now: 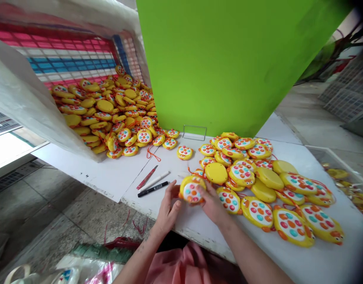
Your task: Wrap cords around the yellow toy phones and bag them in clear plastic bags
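A yellow duck-shaped toy (193,192) with a white face and coloured round buttons is raised slightly over the table's near edge. My right hand (212,200) grips it from the right side, with the thumb on its front. My left hand (168,209) is half curled at the toy's left edge, thumb apart from the fingers; whether its fingertips touch the toy is hard to see. Many similar toys (242,174) with orange cords lie heaped to the right, some face down. One toy (185,152) lies alone behind the held one.
On the left, a lined crate (75,47) on its side spills a large pile of these toys (104,105). A red cutter knife (147,177), a white pen (154,180) and a black marker (152,189) lie together. A green panel (222,67) stands behind a wire stand (194,132).
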